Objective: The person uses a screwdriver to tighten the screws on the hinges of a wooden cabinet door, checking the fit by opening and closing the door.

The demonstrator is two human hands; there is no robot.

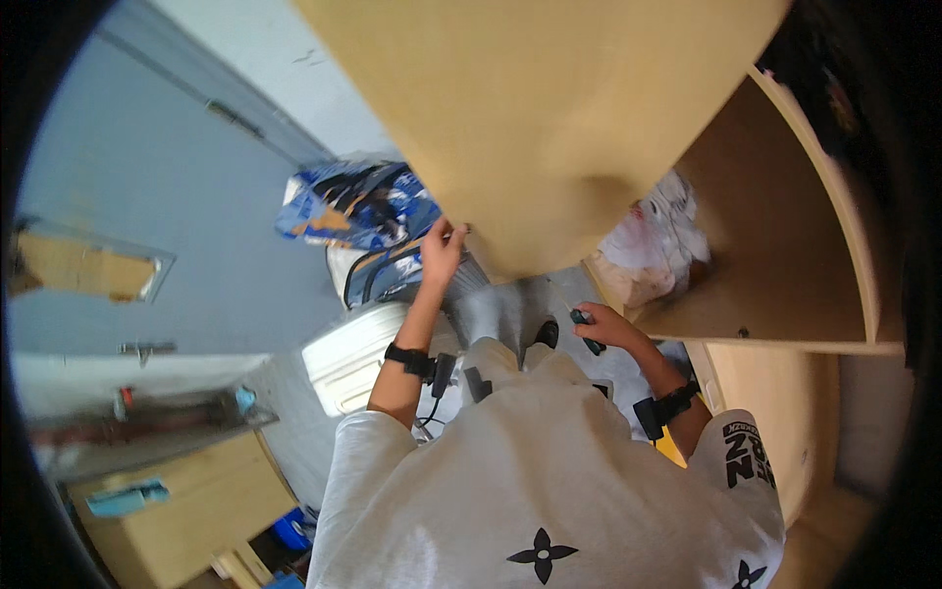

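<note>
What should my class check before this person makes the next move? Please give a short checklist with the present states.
1. Tool in hand: ok; the right hand is closed around a dark-handled tool.
2. Tool tip suited: cannot tell; too small to make out.
3. Left hand at the wooden panel: ok, at its edge; firmness of grip: cannot tell.
4. Cabinet compartment emptied: not ok; a white plastic bag is in it.
5. Floor on the person's left unobstructed: not ok; a white case is there.

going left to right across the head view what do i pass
Brown patch on the grey-blue door, cream case, left hand, right hand holding a dark-handled tool, white bag, pale cabinet edge.
</note>
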